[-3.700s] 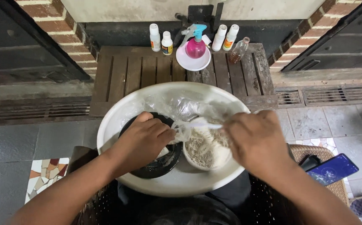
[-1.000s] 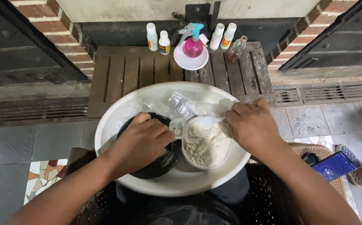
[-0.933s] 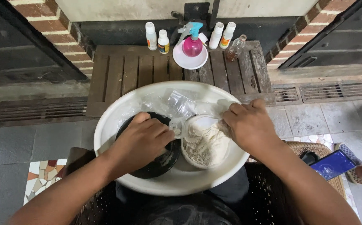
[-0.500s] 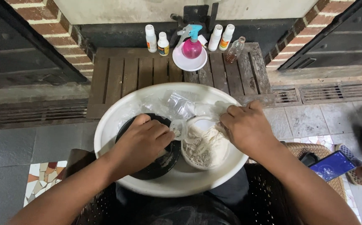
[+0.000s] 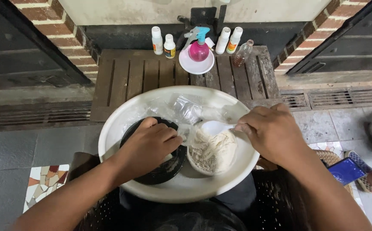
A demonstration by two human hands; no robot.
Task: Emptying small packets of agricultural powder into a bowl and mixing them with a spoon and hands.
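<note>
Head view. Landmark: basin (image 5: 121, 128), white, round, on person's lap.
- Right hand (image 5: 276, 134): fingers closed on white spoon (image 5: 216, 127), scoop over powder bowl (image 5: 211, 154) at basin centre-right.
- Left hand (image 5: 145, 147): fingers curled on black bowl (image 5: 168, 167), basin left; pinching clear bag (image 5: 186, 111) edge.
- Advice: keep spoon level, low over bowl; steady the black bowl.
- Behind basin: slatted wooden stand (image 5: 134, 77), bottles, pink sprayer (image 5: 198, 47) on saucer. Brick walls, tiled floor, drain grate. Right of basin: blue phone (image 5: 346, 171).
</note>
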